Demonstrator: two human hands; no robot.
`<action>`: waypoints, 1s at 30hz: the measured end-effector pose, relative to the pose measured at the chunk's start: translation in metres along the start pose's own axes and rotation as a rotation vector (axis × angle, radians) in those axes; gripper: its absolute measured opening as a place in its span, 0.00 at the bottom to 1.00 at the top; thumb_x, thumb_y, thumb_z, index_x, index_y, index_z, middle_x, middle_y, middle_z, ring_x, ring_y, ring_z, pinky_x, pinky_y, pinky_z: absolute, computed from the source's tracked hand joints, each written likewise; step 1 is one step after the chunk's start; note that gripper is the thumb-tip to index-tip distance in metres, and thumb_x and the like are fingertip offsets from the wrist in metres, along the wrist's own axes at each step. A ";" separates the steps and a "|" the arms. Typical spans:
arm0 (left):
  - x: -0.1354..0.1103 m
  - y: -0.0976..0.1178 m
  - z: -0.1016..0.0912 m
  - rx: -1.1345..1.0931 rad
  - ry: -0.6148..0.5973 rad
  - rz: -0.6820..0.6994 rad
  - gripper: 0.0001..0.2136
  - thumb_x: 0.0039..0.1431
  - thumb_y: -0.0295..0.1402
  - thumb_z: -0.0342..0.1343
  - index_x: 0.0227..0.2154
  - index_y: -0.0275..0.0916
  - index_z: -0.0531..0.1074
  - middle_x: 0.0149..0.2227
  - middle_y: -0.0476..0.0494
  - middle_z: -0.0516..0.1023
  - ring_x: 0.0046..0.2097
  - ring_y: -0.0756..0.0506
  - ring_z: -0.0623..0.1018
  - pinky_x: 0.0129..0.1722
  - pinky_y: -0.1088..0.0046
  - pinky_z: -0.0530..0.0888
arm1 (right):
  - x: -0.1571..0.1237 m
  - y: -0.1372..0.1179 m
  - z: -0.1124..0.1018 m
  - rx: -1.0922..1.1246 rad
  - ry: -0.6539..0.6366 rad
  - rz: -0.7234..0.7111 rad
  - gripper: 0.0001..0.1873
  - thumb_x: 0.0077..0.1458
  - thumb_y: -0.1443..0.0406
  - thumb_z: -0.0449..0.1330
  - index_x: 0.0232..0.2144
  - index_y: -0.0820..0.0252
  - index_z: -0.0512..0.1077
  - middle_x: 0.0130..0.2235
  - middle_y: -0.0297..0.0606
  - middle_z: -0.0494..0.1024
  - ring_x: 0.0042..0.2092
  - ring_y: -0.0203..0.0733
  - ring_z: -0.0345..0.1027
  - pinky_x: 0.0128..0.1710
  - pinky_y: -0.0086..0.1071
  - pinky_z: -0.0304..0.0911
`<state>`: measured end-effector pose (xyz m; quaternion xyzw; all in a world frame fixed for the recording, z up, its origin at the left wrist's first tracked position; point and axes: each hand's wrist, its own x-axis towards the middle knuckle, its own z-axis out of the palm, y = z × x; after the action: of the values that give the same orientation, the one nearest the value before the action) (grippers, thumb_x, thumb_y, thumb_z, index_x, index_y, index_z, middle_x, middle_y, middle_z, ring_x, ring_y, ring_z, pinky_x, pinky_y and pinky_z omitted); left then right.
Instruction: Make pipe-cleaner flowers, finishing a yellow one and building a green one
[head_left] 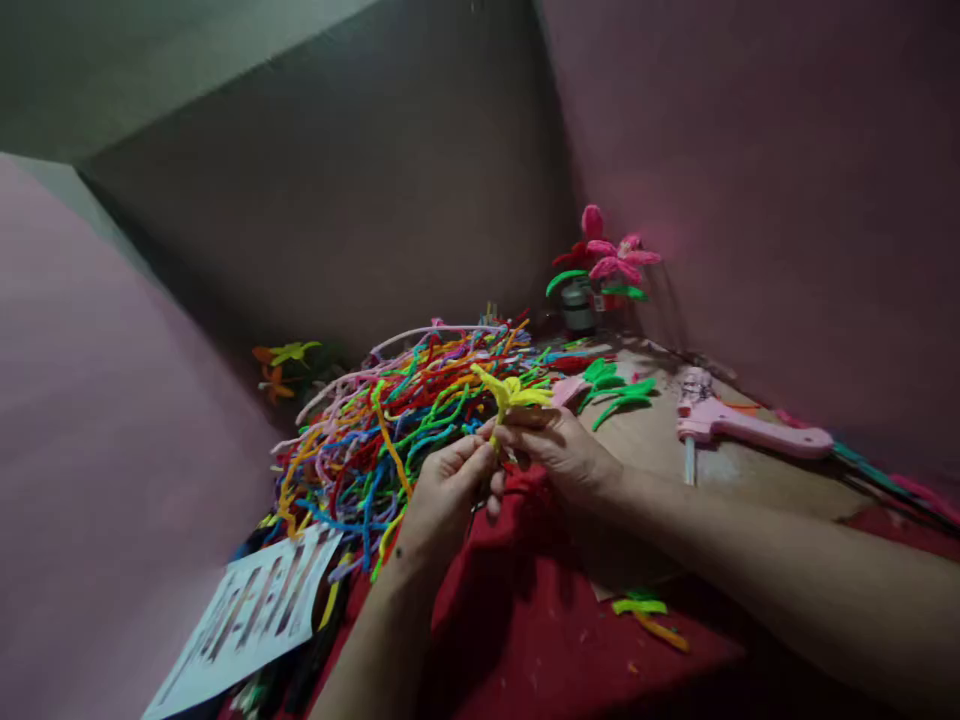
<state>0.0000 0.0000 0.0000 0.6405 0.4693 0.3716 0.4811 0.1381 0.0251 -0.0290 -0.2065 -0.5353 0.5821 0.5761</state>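
A small yellow pipe-cleaner flower (508, 393) stands upright between both my hands, near the middle of the view. My left hand (442, 490) pinches its stem from below, fingers pressed together. My right hand (559, 450) is closed round the stem just under the petals. Both hands hover over red cloth (540, 620), right beside a big heap of multicoloured pipe cleaners (390, 420).
A pink glue gun (750, 428) lies on a board at the right. Green pipe-cleaner leaves (619, 388) lie behind my hands. Pink finished flowers (611, 255) stand in a small jar by the wall. Orange and yellow flowers (281, 365) sit at the left. A printed sheet (247, 620) lies at the lower left.
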 end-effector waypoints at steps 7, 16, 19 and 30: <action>0.000 0.012 -0.014 -0.014 0.374 0.130 0.13 0.50 0.42 0.54 0.27 0.35 0.71 0.23 0.50 0.71 0.24 0.52 0.69 0.25 0.78 0.66 | -0.002 -0.008 0.002 -0.359 0.093 -0.298 0.08 0.49 0.65 0.57 0.20 0.60 0.68 0.24 0.32 0.68 0.28 0.34 0.60 0.28 0.28 0.57; -0.028 0.045 -0.024 -0.034 0.065 0.008 0.18 0.49 0.47 0.55 0.30 0.32 0.72 0.17 0.47 0.71 0.19 0.53 0.67 0.18 0.80 0.62 | -0.008 -0.005 0.001 -0.790 0.089 -0.625 0.09 0.51 0.72 0.52 0.22 0.60 0.68 0.27 0.35 0.71 0.30 0.36 0.61 0.31 0.30 0.56; -0.027 0.044 -0.023 -0.093 0.005 -0.072 0.12 0.49 0.39 0.57 0.27 0.33 0.72 0.17 0.49 0.69 0.17 0.56 0.65 0.17 0.82 0.60 | -0.009 -0.007 0.001 -0.832 0.067 -0.676 0.08 0.50 0.73 0.52 0.23 0.60 0.68 0.28 0.36 0.72 0.30 0.37 0.62 0.31 0.30 0.56; -0.029 0.035 -0.020 0.051 0.289 0.146 0.09 0.54 0.37 0.53 0.32 0.36 0.71 0.27 0.47 0.72 0.27 0.52 0.70 0.27 0.77 0.67 | -0.009 -0.007 0.000 -0.897 0.068 -0.717 0.09 0.52 0.72 0.52 0.25 0.60 0.70 0.32 0.38 0.76 0.33 0.38 0.67 0.34 0.33 0.57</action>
<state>-0.0185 -0.0260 0.0381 0.6249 0.4949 0.4819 0.3639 0.1435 0.0152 -0.0263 -0.2549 -0.7476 0.0596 0.6104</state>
